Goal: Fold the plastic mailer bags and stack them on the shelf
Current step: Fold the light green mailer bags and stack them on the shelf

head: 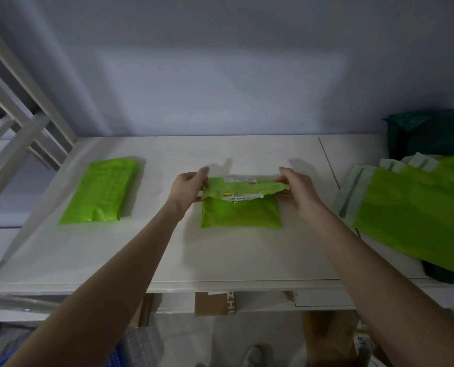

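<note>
A bright green mailer bag lies partly folded in the middle of the white shelf, its top flap with white shipping labels turned toward me. My left hand pinches the flap's left end and my right hand pinches its right end. A stack of folded green bags rests on the shelf at the left. A pile of unfolded green bags with pale adhesive strips lies at the right.
Dark green bags sit at the back right against the wall. A white shelf frame rises at the left. Cardboard boxes stand below the shelf's front edge, and a shoe shows on the floor.
</note>
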